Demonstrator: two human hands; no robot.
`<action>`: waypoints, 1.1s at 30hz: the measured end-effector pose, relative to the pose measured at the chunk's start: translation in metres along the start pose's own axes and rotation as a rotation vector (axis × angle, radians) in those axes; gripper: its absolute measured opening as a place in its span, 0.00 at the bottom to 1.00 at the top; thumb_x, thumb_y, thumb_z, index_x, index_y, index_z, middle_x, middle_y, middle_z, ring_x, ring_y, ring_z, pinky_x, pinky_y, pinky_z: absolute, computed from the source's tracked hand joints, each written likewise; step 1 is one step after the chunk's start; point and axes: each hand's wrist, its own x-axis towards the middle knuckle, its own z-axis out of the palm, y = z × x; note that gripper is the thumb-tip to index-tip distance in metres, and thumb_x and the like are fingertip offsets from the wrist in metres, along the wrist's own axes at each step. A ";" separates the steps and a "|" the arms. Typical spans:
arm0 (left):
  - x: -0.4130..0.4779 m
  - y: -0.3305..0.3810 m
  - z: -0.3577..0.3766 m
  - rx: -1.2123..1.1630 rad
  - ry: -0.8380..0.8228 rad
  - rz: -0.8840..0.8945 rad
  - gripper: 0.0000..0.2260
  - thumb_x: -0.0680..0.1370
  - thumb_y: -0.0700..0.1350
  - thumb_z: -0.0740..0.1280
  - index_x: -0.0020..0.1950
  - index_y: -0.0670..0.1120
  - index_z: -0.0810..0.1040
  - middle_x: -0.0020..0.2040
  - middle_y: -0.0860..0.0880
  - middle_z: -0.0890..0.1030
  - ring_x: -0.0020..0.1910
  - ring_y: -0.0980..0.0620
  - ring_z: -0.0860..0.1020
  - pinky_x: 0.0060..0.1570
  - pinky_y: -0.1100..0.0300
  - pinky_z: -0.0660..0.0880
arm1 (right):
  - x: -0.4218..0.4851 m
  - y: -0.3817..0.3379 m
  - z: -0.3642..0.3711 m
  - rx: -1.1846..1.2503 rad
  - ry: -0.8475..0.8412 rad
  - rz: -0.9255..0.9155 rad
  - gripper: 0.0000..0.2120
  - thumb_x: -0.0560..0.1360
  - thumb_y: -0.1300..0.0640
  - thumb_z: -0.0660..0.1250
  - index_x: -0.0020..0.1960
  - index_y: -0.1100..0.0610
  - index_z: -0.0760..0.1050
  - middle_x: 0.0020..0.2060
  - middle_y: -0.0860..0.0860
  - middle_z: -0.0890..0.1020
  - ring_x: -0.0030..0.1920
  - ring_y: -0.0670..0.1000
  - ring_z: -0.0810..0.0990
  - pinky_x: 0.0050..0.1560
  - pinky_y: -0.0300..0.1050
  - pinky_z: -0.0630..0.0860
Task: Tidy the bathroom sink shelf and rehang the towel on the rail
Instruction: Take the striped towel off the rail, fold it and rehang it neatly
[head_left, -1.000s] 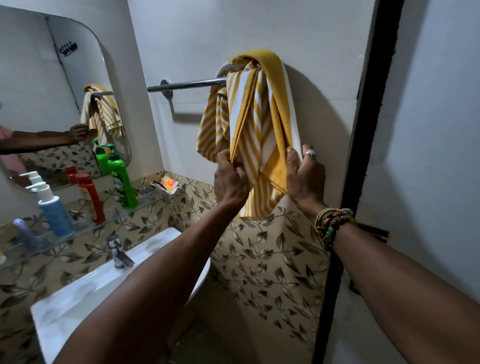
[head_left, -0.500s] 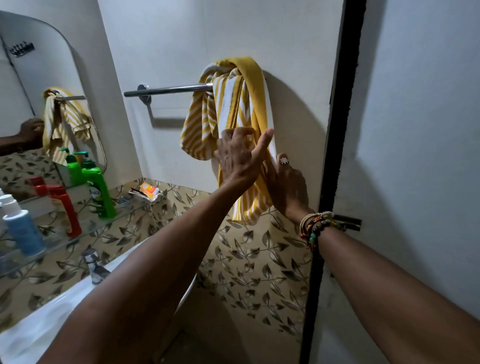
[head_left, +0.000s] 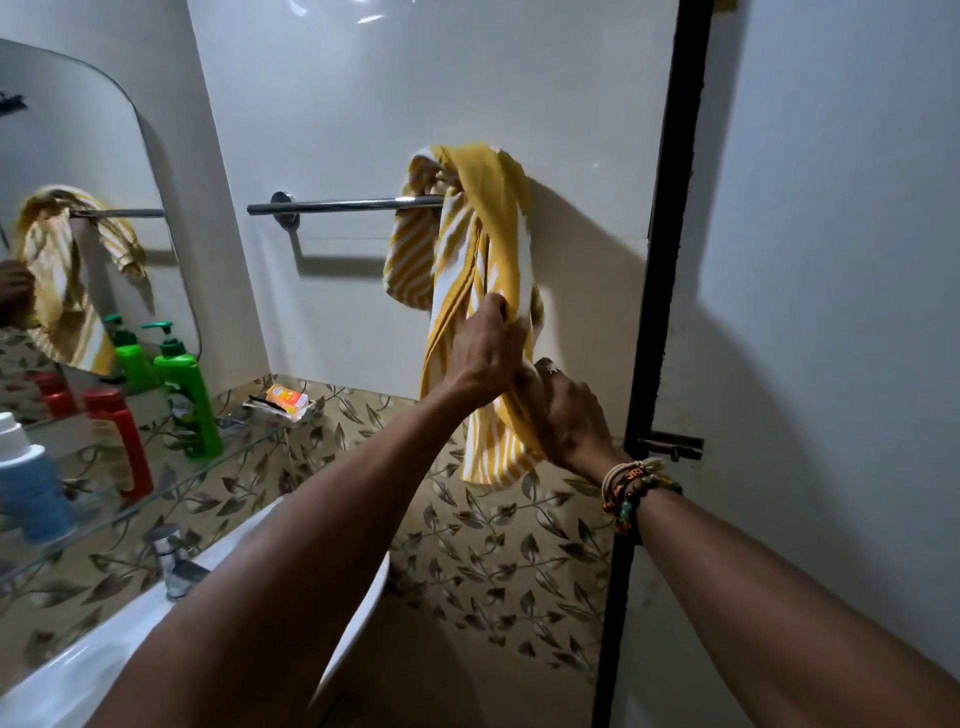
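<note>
The yellow-and-white striped cloth towel (head_left: 467, 249) hangs over the shiny metal rail (head_left: 343, 204), at 12 o'clock from my hands. It is on the rail but bunched up at the right end. My left hand (head_left: 485, 353) pinches a fold in its middle. My right hand (head_left: 566, 415) grips its bottom part. I think it needs spreading flat. At 9 o'clock, the green plastic bottle (head_left: 189, 400) and red plastic bottle (head_left: 122, 441) stand up on the glass shelf (head_left: 171, 483), so that looks done.

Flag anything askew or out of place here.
The yellow-and-white striped towel is bunched and twisted at the right end of the chrome wall rail, not spread flat; the left hand and right hand grip its lower part.
</note>
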 end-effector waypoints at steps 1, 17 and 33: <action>-0.007 -0.008 0.000 0.013 -0.034 0.071 0.09 0.81 0.49 0.61 0.52 0.43 0.68 0.42 0.46 0.75 0.39 0.46 0.71 0.37 0.56 0.62 | -0.004 0.003 0.001 0.029 0.019 0.044 0.22 0.79 0.35 0.46 0.44 0.48 0.70 0.44 0.59 0.83 0.45 0.63 0.81 0.41 0.51 0.71; -0.060 -0.069 -0.009 0.410 -0.074 0.537 0.15 0.79 0.55 0.65 0.60 0.47 0.72 0.68 0.44 0.70 0.59 0.44 0.73 0.52 0.49 0.74 | 0.035 -0.052 0.009 0.923 0.062 0.667 0.16 0.65 0.54 0.74 0.48 0.63 0.82 0.39 0.56 0.85 0.36 0.55 0.83 0.33 0.50 0.81; -0.002 -0.035 -0.022 -0.705 0.082 -0.564 0.39 0.68 0.70 0.69 0.68 0.43 0.69 0.59 0.45 0.78 0.57 0.46 0.78 0.49 0.54 0.76 | 0.025 -0.021 -0.001 0.742 0.119 0.571 0.09 0.58 0.54 0.63 0.23 0.50 0.64 0.24 0.45 0.67 0.27 0.46 0.64 0.29 0.41 0.62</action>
